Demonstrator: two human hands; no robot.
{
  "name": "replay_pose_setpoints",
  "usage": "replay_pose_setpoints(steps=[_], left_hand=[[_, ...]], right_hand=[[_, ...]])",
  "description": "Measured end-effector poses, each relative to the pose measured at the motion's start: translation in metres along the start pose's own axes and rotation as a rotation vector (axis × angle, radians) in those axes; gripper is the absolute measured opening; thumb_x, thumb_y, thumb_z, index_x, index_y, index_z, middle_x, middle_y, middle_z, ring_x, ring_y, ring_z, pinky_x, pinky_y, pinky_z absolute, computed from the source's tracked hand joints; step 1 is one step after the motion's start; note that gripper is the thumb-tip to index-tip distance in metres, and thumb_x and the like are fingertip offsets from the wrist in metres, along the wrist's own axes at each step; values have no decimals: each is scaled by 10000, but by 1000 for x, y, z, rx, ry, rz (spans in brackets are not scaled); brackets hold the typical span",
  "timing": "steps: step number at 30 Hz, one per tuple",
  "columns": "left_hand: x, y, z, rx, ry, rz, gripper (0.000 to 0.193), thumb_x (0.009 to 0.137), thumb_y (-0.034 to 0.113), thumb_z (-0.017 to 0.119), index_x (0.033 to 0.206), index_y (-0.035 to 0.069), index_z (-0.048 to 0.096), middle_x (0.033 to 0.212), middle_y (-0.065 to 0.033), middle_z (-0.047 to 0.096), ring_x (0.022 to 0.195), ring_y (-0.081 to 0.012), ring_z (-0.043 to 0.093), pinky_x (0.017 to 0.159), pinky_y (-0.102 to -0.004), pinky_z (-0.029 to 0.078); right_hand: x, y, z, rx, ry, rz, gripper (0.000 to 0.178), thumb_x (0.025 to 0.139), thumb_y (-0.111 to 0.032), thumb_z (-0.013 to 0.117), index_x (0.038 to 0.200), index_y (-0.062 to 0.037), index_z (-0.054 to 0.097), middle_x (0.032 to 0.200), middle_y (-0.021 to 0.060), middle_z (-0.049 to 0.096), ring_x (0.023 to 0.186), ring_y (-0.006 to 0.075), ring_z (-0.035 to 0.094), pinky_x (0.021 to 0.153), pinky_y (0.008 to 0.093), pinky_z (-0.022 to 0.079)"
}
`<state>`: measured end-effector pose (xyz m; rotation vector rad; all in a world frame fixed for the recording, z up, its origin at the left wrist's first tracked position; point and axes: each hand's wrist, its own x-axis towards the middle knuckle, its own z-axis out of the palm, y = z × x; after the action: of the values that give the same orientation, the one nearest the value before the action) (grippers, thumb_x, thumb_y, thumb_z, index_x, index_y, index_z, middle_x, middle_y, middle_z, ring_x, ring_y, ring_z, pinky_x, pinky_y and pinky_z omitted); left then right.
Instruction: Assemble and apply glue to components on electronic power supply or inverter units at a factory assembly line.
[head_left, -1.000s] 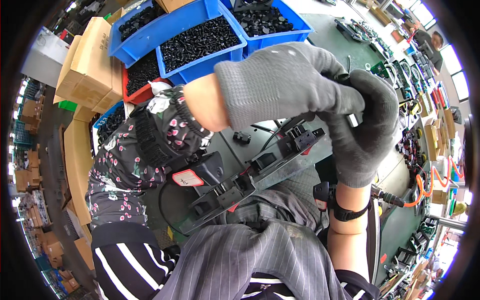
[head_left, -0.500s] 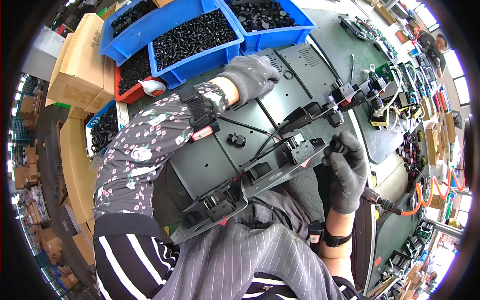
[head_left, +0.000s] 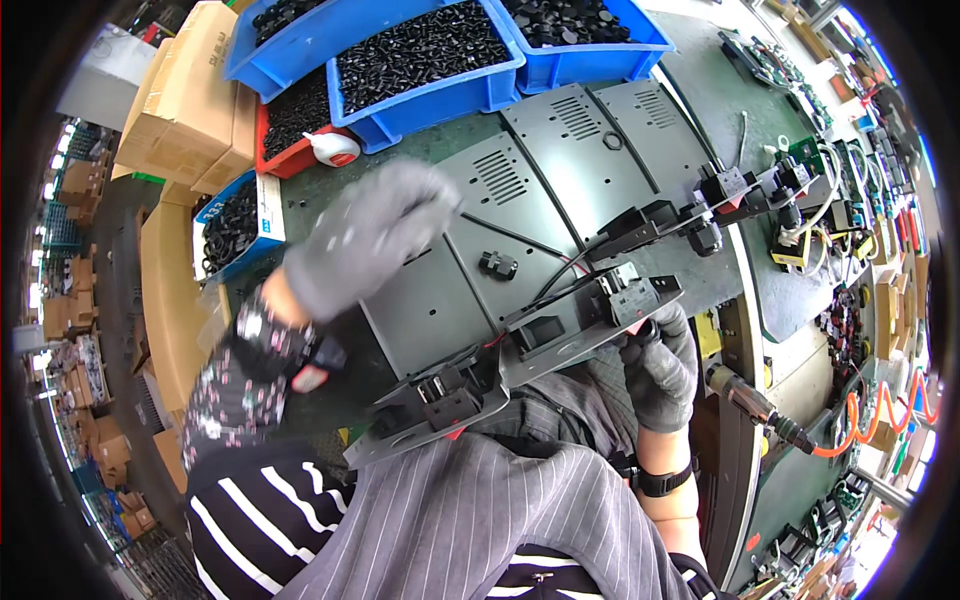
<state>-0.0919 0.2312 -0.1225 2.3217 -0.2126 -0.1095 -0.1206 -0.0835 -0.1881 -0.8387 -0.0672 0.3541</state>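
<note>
My right hand [head_left: 662, 375], in a grey glove, is closed on what looks like a black cable gland [head_left: 648, 334], mostly hidden by the fingers. It is held against the right end of the near metal panel [head_left: 560, 350], beside a socket module [head_left: 632, 300]. My left hand [head_left: 375, 235], also gloved, is smeared by motion above the left edge of the flat black panels. Whether its fingers hold anything does not show. A loose black cable gland [head_left: 497, 265] lies on those panels, and a ring nut [head_left: 612, 141] lies farther back.
Blue bins [head_left: 430, 95] of small black parts and a red bin [head_left: 290, 140] stand at the back left. Beside them are a white bottle [head_left: 335, 149] and cardboard boxes [head_left: 190, 100]. A power screwdriver [head_left: 745, 398] with an orange coiled hose lies at the right.
My left hand has swung left and nearer, away from the slotted panels at the back. My right hand has brought the black part down and left to the near panel's right end.
</note>
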Motion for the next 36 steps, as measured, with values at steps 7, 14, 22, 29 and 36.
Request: replay_pose_setpoints(steps=[7,14,22,29,36], left_hand=[[-54,-14,30,266,-174,298,110,878,191,598,932,95,594,1115,-95,603,994,-312,573,864,-408,463],[-23,-38,34,367,-192,402,100,868,194,607,927,115,591,1219,-70,573,1031,-316,548,912,-431,445],[-65,-37,53,573,30,299,106,850,189,630,905,117,576,1204,-57,568,1037,-303,527,904,-407,431],[-57,-50,29,91,242,268,149,892,154,623,1002,54,635,1109,-125,598,952,-214,586,835,-311,466],[-40,31,19,-845,50,-38,236,941,202,596,1039,-11,623,1148,-62,591,980,-86,558,861,-219,441]], right_hand=[[1,12,2,92,5,116,375,744,-161,757,1047,-71,555,1024,86,633,910,227,644,713,263,497],[-4,19,4,174,-56,95,429,759,-166,727,1141,-60,566,1035,110,628,995,266,611,913,390,476],[9,37,23,92,-88,-39,435,811,-162,666,1207,-21,553,1117,115,606,1032,235,595,947,373,451],[23,33,36,-362,102,-174,361,867,-89,656,1192,-18,515,1014,43,573,883,91,514,851,261,448],[9,12,81,-687,11,-385,356,798,-32,736,1092,-10,536,1039,83,613,866,105,571,817,263,478]])
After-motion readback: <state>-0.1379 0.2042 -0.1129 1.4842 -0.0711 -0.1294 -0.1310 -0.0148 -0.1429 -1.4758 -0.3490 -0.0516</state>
